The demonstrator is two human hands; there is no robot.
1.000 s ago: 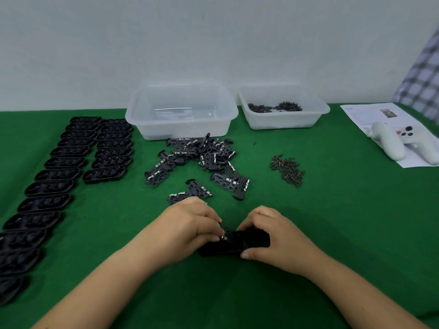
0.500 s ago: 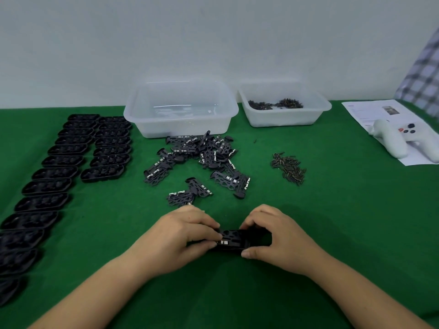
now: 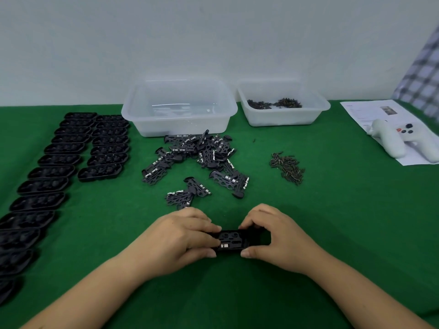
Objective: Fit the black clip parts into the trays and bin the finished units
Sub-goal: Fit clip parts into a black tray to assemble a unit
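A black oval tray (image 3: 231, 241) with a black clip part seated in it rests on the green table near me. My left hand (image 3: 180, 238) grips its left end, fingers over the top. My right hand (image 3: 278, 238) holds its right end between thumb and fingers. A heap of loose black clip parts (image 3: 202, 155) lies in the middle of the table. Two rows of empty black trays (image 3: 59, 172) run along the left. Behind the heap stands a clear plastic bin (image 3: 179, 108) that looks empty.
A second clear bin (image 3: 282, 103) at the back right holds small dark screws. A loose pile of screws (image 3: 287, 167) lies right of the clip heap. A white game controller (image 3: 403, 141) sits on a paper sheet (image 3: 370, 112) at the far right.
My left-hand fingers slid back off the middle of the tray, so the seated clip part shows between my hands. The tray stays in the same spot.
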